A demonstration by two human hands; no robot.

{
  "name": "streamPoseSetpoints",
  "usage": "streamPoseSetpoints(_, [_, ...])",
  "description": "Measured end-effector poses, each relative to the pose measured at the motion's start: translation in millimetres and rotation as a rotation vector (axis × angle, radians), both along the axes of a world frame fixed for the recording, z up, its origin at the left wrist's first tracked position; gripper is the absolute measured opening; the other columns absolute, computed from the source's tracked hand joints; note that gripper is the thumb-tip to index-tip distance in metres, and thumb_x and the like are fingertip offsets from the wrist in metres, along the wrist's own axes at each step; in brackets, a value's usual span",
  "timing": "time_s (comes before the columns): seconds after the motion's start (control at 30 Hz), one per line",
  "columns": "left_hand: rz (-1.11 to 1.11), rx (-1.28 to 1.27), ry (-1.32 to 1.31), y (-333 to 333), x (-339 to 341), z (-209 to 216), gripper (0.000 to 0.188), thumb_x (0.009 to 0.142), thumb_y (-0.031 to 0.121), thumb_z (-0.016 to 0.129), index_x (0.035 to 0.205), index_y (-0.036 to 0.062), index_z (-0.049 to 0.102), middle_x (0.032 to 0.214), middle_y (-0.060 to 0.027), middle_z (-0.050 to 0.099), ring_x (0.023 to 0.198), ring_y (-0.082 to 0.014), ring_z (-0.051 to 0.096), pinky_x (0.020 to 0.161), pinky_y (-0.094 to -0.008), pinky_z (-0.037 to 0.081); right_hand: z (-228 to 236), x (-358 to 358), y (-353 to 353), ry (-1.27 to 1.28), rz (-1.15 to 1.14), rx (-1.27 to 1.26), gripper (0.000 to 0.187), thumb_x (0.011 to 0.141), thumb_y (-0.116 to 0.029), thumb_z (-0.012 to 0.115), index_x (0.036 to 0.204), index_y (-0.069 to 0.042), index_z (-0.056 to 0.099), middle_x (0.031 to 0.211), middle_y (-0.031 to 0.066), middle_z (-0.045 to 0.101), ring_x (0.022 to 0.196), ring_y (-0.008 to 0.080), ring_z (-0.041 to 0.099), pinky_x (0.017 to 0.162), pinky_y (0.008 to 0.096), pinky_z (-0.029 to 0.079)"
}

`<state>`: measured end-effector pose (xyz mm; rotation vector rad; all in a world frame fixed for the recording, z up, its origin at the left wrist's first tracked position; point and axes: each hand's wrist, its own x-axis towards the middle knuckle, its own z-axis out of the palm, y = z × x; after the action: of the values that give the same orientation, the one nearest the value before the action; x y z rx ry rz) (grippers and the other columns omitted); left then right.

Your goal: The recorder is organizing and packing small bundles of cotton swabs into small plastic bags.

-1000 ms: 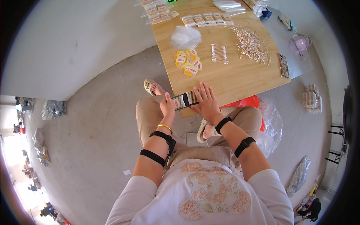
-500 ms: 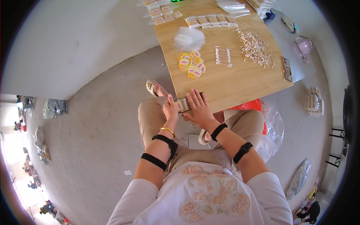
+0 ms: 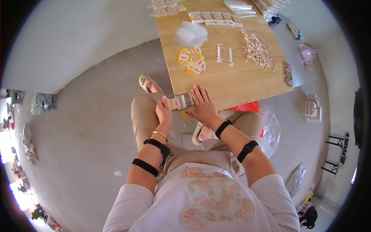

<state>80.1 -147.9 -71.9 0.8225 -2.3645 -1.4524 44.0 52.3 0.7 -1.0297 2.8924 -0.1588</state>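
At the table's near left corner, a shallow dark-edged holder (image 3: 188,100) carries a row of cotton swabs, with a yellow-and-white card (image 3: 175,103) over its left part. My left hand (image 3: 164,112) grips the holder's left end, thumb up along the side; its other fingers are hidden below. Flat on the right end lies my right hand (image 3: 205,104), fingers stretched out and thumb apart near the lower edge. Farther back on the table are a small row of cotton swabs (image 3: 225,55), a pile of similar cards (image 3: 192,61) and a loose heap of swabs (image 3: 259,50).
Clear plastic bags (image 3: 191,34) lie behind the cards. Packed swab packets (image 3: 214,17) line the back of the wooden table (image 3: 232,83). A phone (image 3: 288,73) rests at the right edge. Under the near edge sits something red (image 3: 249,107) beside clear plastic film (image 3: 270,131).
My right hand has slid toward the right end of the holder, baring more of the swabs. My left hand keeps its grip. The whole view has shifted slightly.
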Motion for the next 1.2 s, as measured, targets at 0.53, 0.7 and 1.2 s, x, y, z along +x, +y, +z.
streamPoseSetpoints(0.53, [-0.003, 0.051, 0.025, 16, -6, 23, 0.050, 0.107, 0.038, 0.036, 0.097, -0.0050, 0.060, 0.090, -0.0301, 0.064, 0.087, -0.0493, 0.060, 0.077, -0.0501, 0.047, -3, 11, -26, -0.041, 0.020, -0.150, 0.096, 0.090, -0.055, 0.060, 0.153, 0.006, 0.022, 0.163, 0.0219, 0.018, 0.151, 0.0408, 0.014, 0.123, 0.0485, 0.014])
streamPoseSetpoints(0.7, [-0.041, 0.090, -0.049, 13, -4, 17, 0.055, 0.107, 0.044, 0.036, 0.103, -0.0046, 0.062, 0.095, -0.0300, 0.065, 0.095, -0.0462, 0.062, 0.085, -0.0487, 0.047, -6, 3, -17, -0.030, 0.032, -0.118, 0.088, 0.096, -0.054, 0.052, 0.153, 0.005, 0.024, 0.163, 0.0206, 0.018, 0.151, 0.0393, 0.016, 0.123, 0.0473, 0.015])
streamPoseSetpoints(1.2, [-0.101, 0.332, -0.120, -5, -12, 7, 0.054, 0.101, 0.047, 0.052, 0.082, -0.0030, 0.059, 0.074, -0.0200, 0.062, 0.070, -0.0335, 0.061, 0.067, -0.0431, 0.046, 4, -23, -12, -0.418, -0.109, -0.578, 0.065, 0.107, -0.045, 0.031, 0.151, 0.003, 0.034, 0.157, 0.0224, 0.033, 0.148, 0.0353, 0.027, 0.121, 0.0427, 0.020])
